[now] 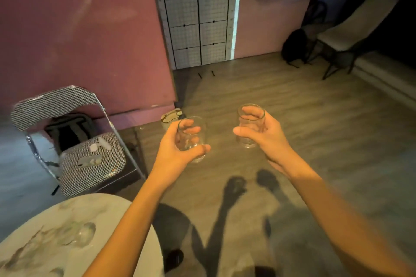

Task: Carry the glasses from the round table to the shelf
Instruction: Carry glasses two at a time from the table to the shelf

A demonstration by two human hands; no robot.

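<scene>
While both arms reach over the floor, each hand — left hand (180, 146), right hand (266, 136) — grips a glass

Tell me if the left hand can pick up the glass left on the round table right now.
Probably not. The left hand is already wrapped around a glass out over the floor, and the blurred glass on the round table sits behind it; nothing blocks the way, but the grip is taken.

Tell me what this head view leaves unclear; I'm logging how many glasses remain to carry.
- Glasses on the round table: motion blur smears them; the count is unreadable, and the frame's bottom-left edge cuts the table.
- Shelf: not in view.
- Left-hand glass: its base is hidden by the left hand.
- Right-hand glass: its far side is covered by the right hand.
</scene>
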